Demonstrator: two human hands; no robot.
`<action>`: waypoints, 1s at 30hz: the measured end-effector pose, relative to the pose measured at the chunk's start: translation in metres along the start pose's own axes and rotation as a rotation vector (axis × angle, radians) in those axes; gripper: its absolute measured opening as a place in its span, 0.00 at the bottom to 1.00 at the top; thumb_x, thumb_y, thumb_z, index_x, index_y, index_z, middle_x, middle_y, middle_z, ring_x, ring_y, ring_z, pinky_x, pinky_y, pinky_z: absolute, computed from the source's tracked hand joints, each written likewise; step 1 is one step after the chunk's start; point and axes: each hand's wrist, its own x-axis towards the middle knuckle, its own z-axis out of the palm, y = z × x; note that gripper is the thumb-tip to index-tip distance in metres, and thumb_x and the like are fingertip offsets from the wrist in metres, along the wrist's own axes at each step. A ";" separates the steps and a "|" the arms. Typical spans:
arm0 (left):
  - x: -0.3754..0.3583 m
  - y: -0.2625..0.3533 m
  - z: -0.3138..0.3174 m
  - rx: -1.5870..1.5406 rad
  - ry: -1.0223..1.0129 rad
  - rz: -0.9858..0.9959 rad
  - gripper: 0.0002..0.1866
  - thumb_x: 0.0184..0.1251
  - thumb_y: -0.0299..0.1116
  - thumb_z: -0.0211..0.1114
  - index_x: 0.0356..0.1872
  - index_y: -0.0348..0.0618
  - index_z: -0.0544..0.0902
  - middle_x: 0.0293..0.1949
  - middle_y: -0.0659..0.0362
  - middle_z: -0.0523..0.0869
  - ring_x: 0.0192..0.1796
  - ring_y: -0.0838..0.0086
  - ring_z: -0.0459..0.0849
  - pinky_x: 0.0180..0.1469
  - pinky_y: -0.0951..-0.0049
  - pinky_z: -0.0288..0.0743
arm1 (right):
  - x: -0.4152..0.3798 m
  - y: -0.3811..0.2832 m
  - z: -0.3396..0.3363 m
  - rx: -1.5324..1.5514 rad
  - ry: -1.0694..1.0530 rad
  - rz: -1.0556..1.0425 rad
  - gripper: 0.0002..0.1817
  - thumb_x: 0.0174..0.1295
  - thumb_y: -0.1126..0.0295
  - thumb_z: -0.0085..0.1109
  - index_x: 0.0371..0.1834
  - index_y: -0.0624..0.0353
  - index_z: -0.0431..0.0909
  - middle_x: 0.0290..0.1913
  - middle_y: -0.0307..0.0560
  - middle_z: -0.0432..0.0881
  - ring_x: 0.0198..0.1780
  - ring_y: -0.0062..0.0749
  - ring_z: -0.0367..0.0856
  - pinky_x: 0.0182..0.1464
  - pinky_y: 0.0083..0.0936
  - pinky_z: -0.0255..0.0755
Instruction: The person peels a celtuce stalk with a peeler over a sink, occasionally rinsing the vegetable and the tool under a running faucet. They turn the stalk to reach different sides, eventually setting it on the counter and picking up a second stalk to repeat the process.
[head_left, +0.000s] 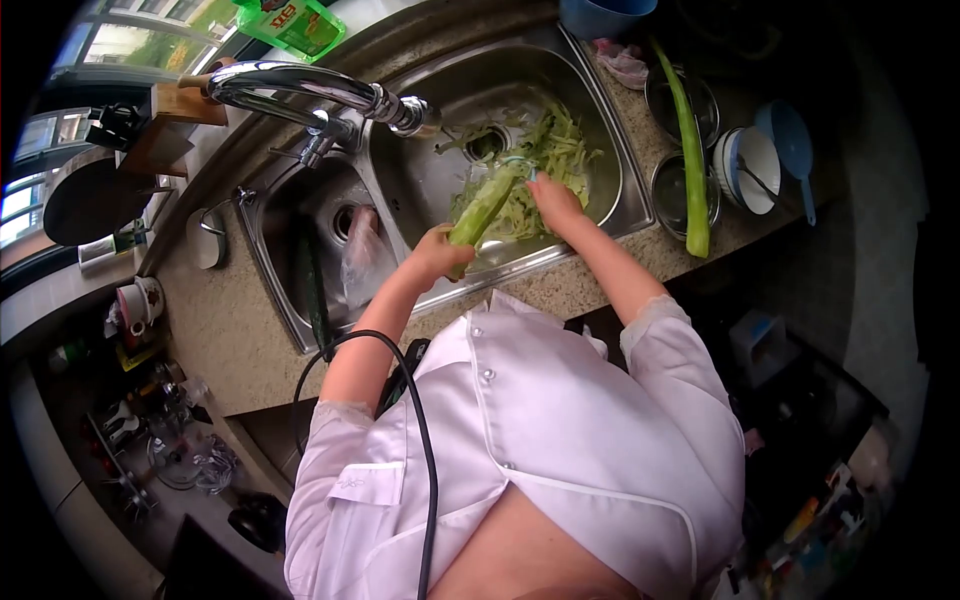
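Note:
Over the right sink basin, my left hand (438, 256) is wrapped round the lower end of a pale green celtuce stem (484, 208). The stem slants up and to the right, away from me. My right hand (556, 204) is closed on a light blue peeler (520, 162), whose head is at the stem's far end. Green peelings (562, 145) lie heaped in the basin beneath and beyond both hands. Whether the blade touches the stem is too small to tell.
A chrome faucet (300, 85) arches over the double sink (628, 170). In the left basin are a cucumber (314, 290) and a plastic bag (366, 265). Another long celtuce (690, 150) lies across metal bowls at right, near white bowls (760, 170) and a blue ladle (786, 140).

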 end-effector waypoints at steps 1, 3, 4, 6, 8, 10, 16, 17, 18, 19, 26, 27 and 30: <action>0.000 -0.002 0.001 0.003 0.001 0.002 0.22 0.45 0.28 0.65 0.45 0.31 0.74 0.27 0.54 0.80 0.22 0.71 0.79 0.22 0.71 0.75 | 0.019 0.018 0.001 -0.031 0.025 0.053 0.21 0.68 0.52 0.41 0.39 0.61 0.70 0.32 0.63 0.80 0.36 0.61 0.78 0.37 0.51 0.70; 0.001 -0.008 0.000 -0.103 -0.025 0.034 0.20 0.46 0.28 0.65 0.43 0.32 0.75 0.26 0.54 0.80 0.22 0.71 0.79 0.22 0.72 0.75 | 0.029 0.023 0.001 -0.058 0.052 0.106 0.21 0.68 0.51 0.40 0.39 0.61 0.70 0.32 0.63 0.80 0.36 0.61 0.78 0.37 0.50 0.70; 0.000 -0.004 0.000 -0.101 -0.026 0.036 0.20 0.46 0.28 0.65 0.43 0.32 0.75 0.26 0.54 0.80 0.22 0.71 0.79 0.22 0.72 0.75 | 0.026 0.016 -0.003 0.028 0.062 0.075 0.21 0.69 0.52 0.39 0.39 0.61 0.70 0.33 0.63 0.80 0.37 0.62 0.78 0.38 0.50 0.70; -0.001 0.004 0.001 -0.064 -0.021 -0.020 0.23 0.47 0.30 0.64 0.47 0.34 0.74 0.26 0.58 0.79 0.23 0.74 0.77 0.24 0.76 0.72 | 0.011 0.002 0.007 0.149 0.094 -0.067 0.21 0.69 0.53 0.39 0.38 0.62 0.69 0.33 0.64 0.79 0.37 0.63 0.76 0.38 0.50 0.69; 0.007 0.000 -0.005 -0.092 -0.039 -0.029 0.22 0.47 0.30 0.64 0.46 0.34 0.74 0.26 0.57 0.79 0.22 0.74 0.77 0.23 0.76 0.71 | -0.030 -0.033 0.007 0.267 0.016 -0.211 0.18 0.68 0.54 0.42 0.37 0.61 0.66 0.29 0.66 0.77 0.34 0.65 0.75 0.37 0.50 0.67; 0.009 -0.001 -0.009 -0.119 -0.060 -0.045 0.21 0.48 0.30 0.64 0.45 0.35 0.74 0.26 0.57 0.78 0.22 0.74 0.77 0.23 0.75 0.71 | -0.054 -0.050 0.006 0.276 -0.096 -0.269 0.18 0.68 0.54 0.43 0.38 0.60 0.65 0.29 0.66 0.77 0.34 0.65 0.75 0.37 0.51 0.67; -0.004 -0.004 -0.012 -0.238 -0.163 -0.048 0.14 0.48 0.29 0.63 0.38 0.38 0.73 0.24 0.57 0.78 0.20 0.74 0.77 0.21 0.75 0.71 | 0.025 0.040 0.019 0.080 0.026 0.044 0.21 0.68 0.52 0.41 0.41 0.61 0.70 0.30 0.65 0.79 0.36 0.62 0.77 0.38 0.50 0.69; -0.007 0.000 -0.012 -0.246 -0.160 -0.047 0.16 0.49 0.29 0.62 0.40 0.37 0.73 0.25 0.57 0.78 0.20 0.74 0.76 0.21 0.76 0.70 | 0.040 0.055 0.023 0.059 0.061 0.106 0.21 0.68 0.52 0.40 0.39 0.62 0.71 0.31 0.65 0.79 0.37 0.62 0.77 0.38 0.50 0.70; -0.010 0.000 -0.011 -0.257 -0.158 -0.052 0.17 0.49 0.28 0.61 0.42 0.36 0.73 0.26 0.57 0.78 0.21 0.75 0.75 0.21 0.76 0.68 | 0.038 0.052 0.023 0.060 0.057 0.107 0.21 0.68 0.52 0.40 0.39 0.62 0.71 0.31 0.65 0.79 0.37 0.62 0.77 0.38 0.50 0.70; -0.009 -0.001 -0.010 -0.255 -0.159 -0.052 0.17 0.49 0.28 0.61 0.42 0.36 0.73 0.26 0.57 0.78 0.21 0.75 0.75 0.21 0.76 0.68 | 0.036 0.044 0.019 0.109 0.082 0.116 0.22 0.68 0.52 0.40 0.39 0.62 0.71 0.32 0.65 0.79 0.37 0.63 0.77 0.38 0.50 0.69; 0.006 -0.003 -0.016 -0.260 -0.124 -0.042 0.19 0.49 0.28 0.61 0.45 0.37 0.72 0.25 0.56 0.77 0.21 0.73 0.75 0.20 0.76 0.67 | -0.065 -0.051 0.005 0.314 -0.125 -0.260 0.18 0.67 0.53 0.43 0.38 0.60 0.65 0.32 0.66 0.78 0.36 0.64 0.76 0.37 0.50 0.68; 0.004 -0.004 -0.017 -0.313 -0.166 -0.048 0.19 0.50 0.28 0.61 0.45 0.37 0.71 0.25 0.56 0.77 0.21 0.73 0.75 0.20 0.76 0.66 | -0.070 -0.050 0.010 0.301 -0.094 -0.307 0.19 0.67 0.53 0.44 0.38 0.60 0.66 0.32 0.66 0.78 0.36 0.64 0.76 0.37 0.50 0.68; -0.009 -0.006 -0.018 -0.360 -0.239 -0.011 0.19 0.50 0.28 0.60 0.46 0.37 0.72 0.25 0.56 0.76 0.21 0.74 0.74 0.20 0.77 0.65 | -0.027 -0.019 0.008 0.159 -0.018 -0.124 0.20 0.67 0.52 0.44 0.40 0.60 0.69 0.32 0.64 0.79 0.36 0.63 0.77 0.37 0.50 0.69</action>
